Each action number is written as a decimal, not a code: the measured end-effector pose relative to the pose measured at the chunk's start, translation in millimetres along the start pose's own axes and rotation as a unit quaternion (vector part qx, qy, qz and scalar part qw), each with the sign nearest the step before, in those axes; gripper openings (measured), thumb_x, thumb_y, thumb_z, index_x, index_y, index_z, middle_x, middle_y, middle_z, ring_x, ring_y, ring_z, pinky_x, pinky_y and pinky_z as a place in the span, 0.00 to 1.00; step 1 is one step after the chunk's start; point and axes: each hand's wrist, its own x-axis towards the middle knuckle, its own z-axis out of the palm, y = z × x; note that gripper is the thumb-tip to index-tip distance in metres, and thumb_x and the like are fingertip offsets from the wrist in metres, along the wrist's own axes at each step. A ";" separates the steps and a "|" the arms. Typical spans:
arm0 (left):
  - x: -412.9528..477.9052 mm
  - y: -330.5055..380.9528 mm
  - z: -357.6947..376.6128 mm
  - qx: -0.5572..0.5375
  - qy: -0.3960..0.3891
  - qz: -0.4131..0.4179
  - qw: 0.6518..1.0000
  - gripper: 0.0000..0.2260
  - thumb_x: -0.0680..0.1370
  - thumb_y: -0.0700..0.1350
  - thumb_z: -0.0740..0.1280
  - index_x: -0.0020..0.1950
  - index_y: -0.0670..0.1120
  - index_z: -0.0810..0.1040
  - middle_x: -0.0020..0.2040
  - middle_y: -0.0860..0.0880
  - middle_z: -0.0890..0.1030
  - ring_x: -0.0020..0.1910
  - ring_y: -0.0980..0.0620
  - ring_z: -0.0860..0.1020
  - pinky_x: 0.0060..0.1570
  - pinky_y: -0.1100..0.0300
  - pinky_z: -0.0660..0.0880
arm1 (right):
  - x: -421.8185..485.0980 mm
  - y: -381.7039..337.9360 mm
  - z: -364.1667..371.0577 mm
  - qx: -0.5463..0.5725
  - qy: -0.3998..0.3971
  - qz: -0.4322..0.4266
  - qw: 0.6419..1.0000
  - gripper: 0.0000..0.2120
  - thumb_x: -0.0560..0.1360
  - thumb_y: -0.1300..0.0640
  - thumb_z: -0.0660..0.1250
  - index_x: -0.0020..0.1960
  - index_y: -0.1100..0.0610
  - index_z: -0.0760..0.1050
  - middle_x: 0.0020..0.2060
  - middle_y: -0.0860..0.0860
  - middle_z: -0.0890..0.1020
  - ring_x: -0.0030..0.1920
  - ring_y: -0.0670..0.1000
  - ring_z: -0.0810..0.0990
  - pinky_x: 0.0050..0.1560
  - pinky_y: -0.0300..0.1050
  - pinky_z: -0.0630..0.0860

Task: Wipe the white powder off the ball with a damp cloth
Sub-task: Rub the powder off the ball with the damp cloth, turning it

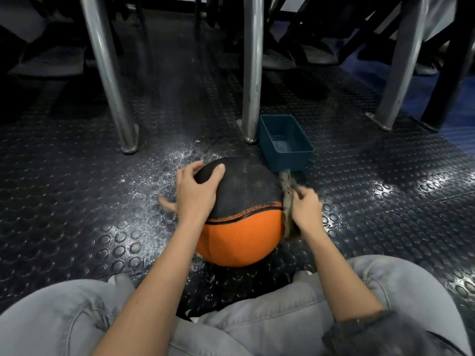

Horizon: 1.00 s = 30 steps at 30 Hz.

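Okay, from my head camera: left hand (199,192) spreads its fingers over the black-and-orange ball (241,214) on the studded floor (77,176), while my right hand (305,210) clamps the damp cloth (288,199) against its side, near the blue tub (285,143).

Tub (288,160) behind ball (244,227) (cloth (286,194) seemingly alongside)

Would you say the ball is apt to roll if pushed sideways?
Probably: the ball is round and sits loose on the floor, and the left hand spread on top seems to steady it against the right hand's cloth. The glossy floor may let it skid.
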 end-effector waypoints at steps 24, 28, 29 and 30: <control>-0.9 4.8 16.4 0.068 -0.077 0.110 0.989 0.15 0.80 0.60 0.57 0.65 0.62 0.73 0.68 0.62 0.69 0.68 0.59 0.66 0.70 0.40 0.36 | -47.3 -47.8 10.4 -0.003 0.066 -0.179 0.982 0.12 0.79 0.52 0.60 0.59 0.53 0.77 0.55 0.49 0.71 0.53 0.46 0.60 0.55 0.41 0.57; 2.2 2.8 14.5 0.057 -0.081 0.115 0.989 0.15 0.79 0.60 0.57 0.65 0.62 0.74 0.68 0.63 0.68 0.68 0.59 0.66 0.71 0.42 0.38 | 10.6 -34.3 2.6 0.073 0.001 0.043 0.996 0.11 0.79 0.52 0.60 0.49 0.55 0.79 0.44 0.51 0.76 0.53 0.53 0.70 0.56 0.49 0.69; 2.1 0.7 12.3 0.050 -0.081 0.117 0.989 0.15 0.79 0.60 0.57 0.64 0.63 0.74 0.67 0.64 0.69 0.67 0.59 0.66 0.71 0.42 0.38 | 19.5 -24.7 2.3 0.110 -0.018 0.100 0.989 0.11 0.80 0.54 0.60 0.45 0.57 0.78 0.38 0.50 0.78 0.48 0.54 0.74 0.50 0.48 0.73; 2.0 -1.8 9.4 0.040 -0.082 0.118 0.989 0.14 0.79 0.60 0.57 0.64 0.63 0.74 0.66 0.64 0.69 0.66 0.60 0.66 0.72 0.43 0.39 | 22.9 -15.9 2.1 0.148 -0.040 0.151 0.977 0.12 0.80 0.57 0.60 0.41 0.57 0.77 0.32 0.50 0.78 0.41 0.52 0.76 0.42 0.44 0.74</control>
